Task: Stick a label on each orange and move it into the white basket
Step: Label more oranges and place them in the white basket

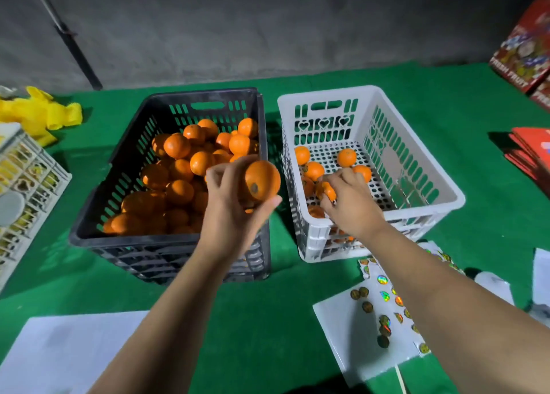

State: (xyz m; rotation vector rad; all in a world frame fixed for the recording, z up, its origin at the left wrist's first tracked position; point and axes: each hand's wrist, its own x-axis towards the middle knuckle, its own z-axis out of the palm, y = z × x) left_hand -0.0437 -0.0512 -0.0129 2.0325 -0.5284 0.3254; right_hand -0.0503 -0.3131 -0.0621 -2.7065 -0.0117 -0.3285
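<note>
A black crate [98, 215] holds a heap of oranges [178, 167]. My left hand [232, 203] grips one orange [262, 180] above the crate's right edge. To the right stands the white basket [422, 167] with several oranges [346, 157] on its perforated floor. My right hand [348, 203] reaches down inside the basket at its near left, fingers curled round another orange [325, 190]. A white sheet of round shiny labels [369, 307] lies on the green table near my right forearm.
A white crate with yellow contents [26, 179] and a yellow bag [44, 113] sit at the far left. Red fruit boxes [526, 51] and red sheets [532, 158] lie at the right. A blank white sheet [65, 352] lies at the near left on the green cloth [268, 319].
</note>
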